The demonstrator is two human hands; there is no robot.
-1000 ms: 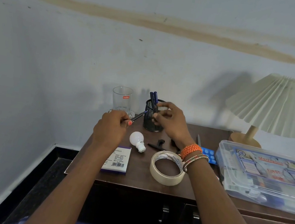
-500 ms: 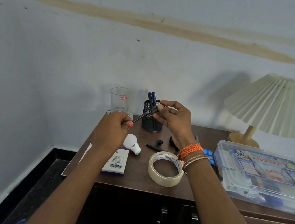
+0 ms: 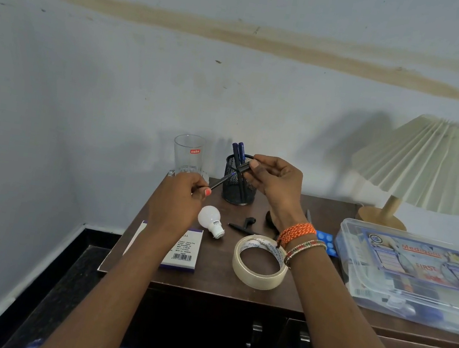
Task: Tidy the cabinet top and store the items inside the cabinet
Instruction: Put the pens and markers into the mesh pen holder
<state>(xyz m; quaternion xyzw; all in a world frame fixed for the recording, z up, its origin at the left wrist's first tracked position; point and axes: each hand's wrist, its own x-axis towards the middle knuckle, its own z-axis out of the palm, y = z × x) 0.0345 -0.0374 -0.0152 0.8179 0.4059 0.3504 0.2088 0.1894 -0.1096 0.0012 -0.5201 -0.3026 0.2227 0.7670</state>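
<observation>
A: What's in the hands?
B: The left hand (image 3: pixel 179 199) pinches a thin dark pen (image 3: pixel 221 183); the right hand (image 3: pixel 276 180) grips its dark cap (image 3: pixel 243 168), both above the black mesh pen holder (image 3: pixel 238 187) near the brown wooden cabinet top's (image 3: pixel 215 284) back edge.

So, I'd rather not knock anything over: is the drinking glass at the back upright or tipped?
Upright. The drinking glass stands on its base at the cabinet top's back left corner, mouth upward, red label level, left of the mesh pen holder.
</observation>
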